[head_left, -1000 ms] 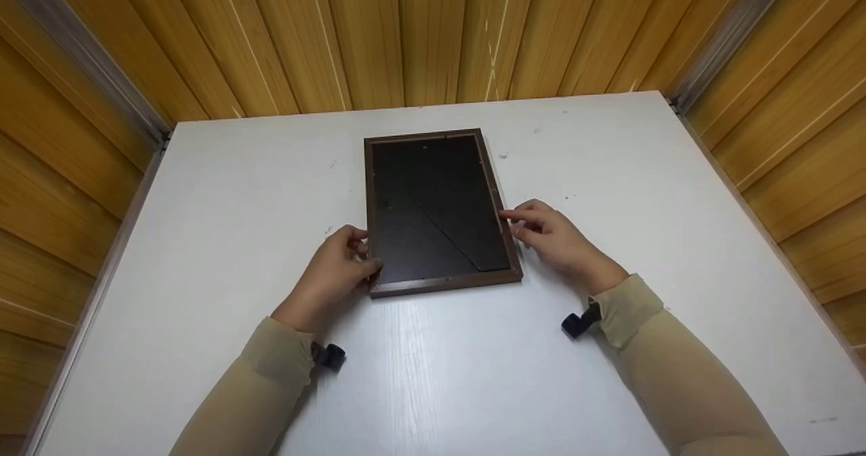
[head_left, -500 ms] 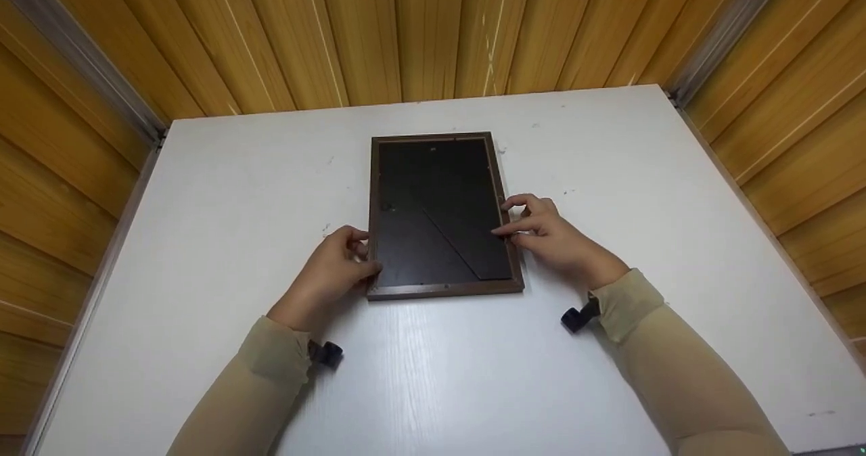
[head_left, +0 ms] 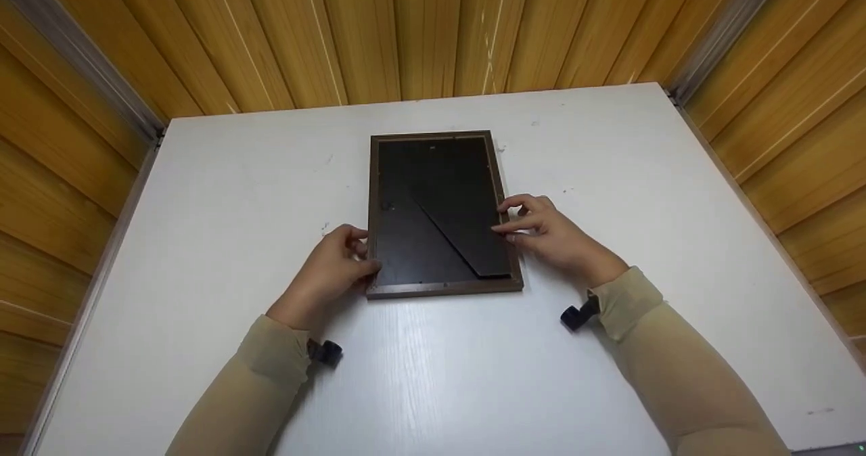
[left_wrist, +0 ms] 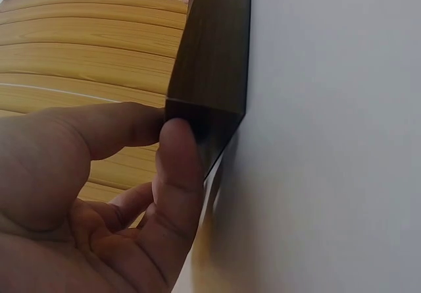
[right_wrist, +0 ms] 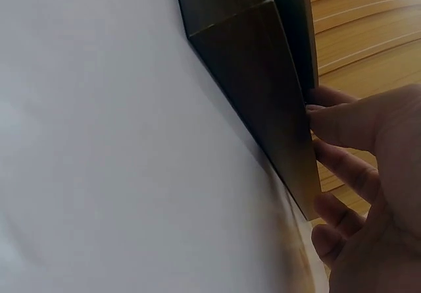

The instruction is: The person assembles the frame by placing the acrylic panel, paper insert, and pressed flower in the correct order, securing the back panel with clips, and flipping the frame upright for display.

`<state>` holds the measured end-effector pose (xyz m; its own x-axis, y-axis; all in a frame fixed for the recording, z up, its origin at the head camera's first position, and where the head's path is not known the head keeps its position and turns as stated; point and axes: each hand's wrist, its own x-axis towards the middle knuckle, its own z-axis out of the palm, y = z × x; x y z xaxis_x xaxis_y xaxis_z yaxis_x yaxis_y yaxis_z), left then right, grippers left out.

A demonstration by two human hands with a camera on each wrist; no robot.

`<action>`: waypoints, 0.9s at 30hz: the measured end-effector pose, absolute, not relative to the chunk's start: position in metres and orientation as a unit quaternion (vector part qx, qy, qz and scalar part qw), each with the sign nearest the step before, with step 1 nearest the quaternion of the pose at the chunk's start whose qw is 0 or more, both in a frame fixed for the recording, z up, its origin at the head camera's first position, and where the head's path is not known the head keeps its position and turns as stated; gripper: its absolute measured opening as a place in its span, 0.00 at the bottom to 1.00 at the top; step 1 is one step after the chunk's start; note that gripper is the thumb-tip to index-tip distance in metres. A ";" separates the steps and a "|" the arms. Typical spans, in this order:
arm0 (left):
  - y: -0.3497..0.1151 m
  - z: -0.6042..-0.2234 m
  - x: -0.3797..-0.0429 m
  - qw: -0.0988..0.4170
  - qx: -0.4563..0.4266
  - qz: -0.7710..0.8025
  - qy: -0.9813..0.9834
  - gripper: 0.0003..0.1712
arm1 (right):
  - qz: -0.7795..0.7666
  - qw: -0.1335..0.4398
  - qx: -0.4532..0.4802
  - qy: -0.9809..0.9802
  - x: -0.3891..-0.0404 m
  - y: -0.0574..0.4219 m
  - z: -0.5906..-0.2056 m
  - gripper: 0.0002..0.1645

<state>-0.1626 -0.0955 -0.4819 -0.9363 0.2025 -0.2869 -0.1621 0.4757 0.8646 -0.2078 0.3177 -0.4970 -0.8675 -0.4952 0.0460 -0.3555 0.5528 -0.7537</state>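
Observation:
A picture frame [head_left: 444, 289] with a brown rim lies on the white table with its black back [head_left: 413, 253] facing up. Set into that back is a black stand leg [head_left: 467, 226], its free lower end lifted slightly. My left hand [head_left: 331, 266] grips the frame's lower left corner, thumb on the rim and fingers against the side. At the right edge, my right hand [head_left: 558, 243] pinches the side of the stand leg between thumb and forefinger. The right wrist view shows the raised stand leg [right_wrist: 302, 36] apart from the rim; its other fingers are near the frame's side.
The white table [head_left: 237, 192] surrounds the frame. Wood-panelled walls [head_left: 433, 36] stand behind it and on both sides. A small black device [head_left: 328, 353] is worn at the left wrist, another black device [head_left: 575, 318] at the right.
The right fingers have shifted from the frame's side onto the stand leg, whose lower end has risen a little. The frame turned slightly earlier; the left hand keeps its hold.

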 end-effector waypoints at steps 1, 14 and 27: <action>-0.096 -0.482 -0.163 0.177 0.012 0.512 0.841 0.36 | -0.404 0.088 -0.243 0.878 -0.208 0.318 -0.496 0.18; -0.097 -0.482 -0.163 0.172 0.017 0.514 0.840 0.34 | -0.420 0.113 -0.226 0.871 -0.216 0.311 -0.490 0.13; -0.095 -0.481 -0.164 0.158 0.012 0.509 0.846 0.34 | -0.377 0.162 -0.193 0.891 -0.224 0.298 -0.468 0.11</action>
